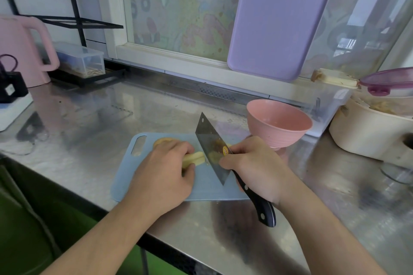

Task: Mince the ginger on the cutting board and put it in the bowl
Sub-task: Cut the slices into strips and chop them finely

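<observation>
A pale blue cutting board [205, 192] lies on the steel counter. On it my left hand [165, 174] grips a piece of yellow ginger [196, 158] with curled fingers. More ginger [164, 140] shows beyond the knuckles. My right hand [254, 167] holds a cleaver [210, 140] by its black handle, the blade standing on the board right beside the ginger's cut end. An empty pink bowl [278, 123] stands just past the board's far right corner.
A lilac board [274, 18] leans on the window at the back. A pink kettle [20, 51] and a clear box [80, 58] are at the far left. A white cooker [371, 131] with a purple lid [388, 80] sits at the right. The counter's front edge [125, 225] runs below my arms.
</observation>
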